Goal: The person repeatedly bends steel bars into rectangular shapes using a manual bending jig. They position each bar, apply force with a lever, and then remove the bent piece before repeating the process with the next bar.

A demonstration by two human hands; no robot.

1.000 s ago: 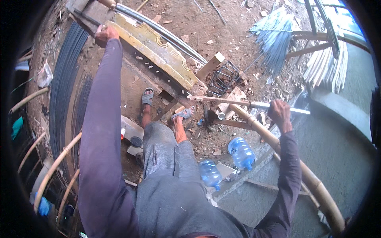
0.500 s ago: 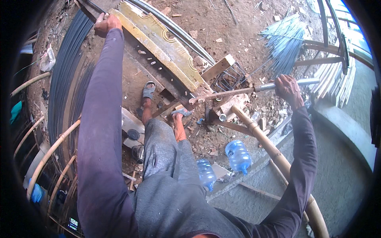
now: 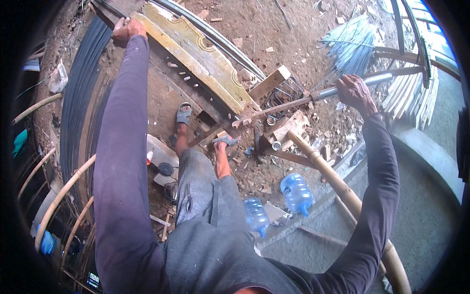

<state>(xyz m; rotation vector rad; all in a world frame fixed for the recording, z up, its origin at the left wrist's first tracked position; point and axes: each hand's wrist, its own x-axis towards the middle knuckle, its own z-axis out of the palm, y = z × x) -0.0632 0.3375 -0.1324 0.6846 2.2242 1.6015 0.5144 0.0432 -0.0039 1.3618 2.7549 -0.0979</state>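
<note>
i saw the right hand [image 3: 354,92] clamped round a silver tube [image 3: 379,78] on a rusty bar [image 3: 281,109], the left hand [image 3: 129,30] closed on a dark rod [image 3: 109,8].

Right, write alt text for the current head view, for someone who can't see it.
A person's right hand grips a long bar; the left hand, stretched forward, is closed on a dark rod. A yellow moulded piece lies slantwise between them, beyond sandalled feet, and two blue jugs lie on the right.
</note>
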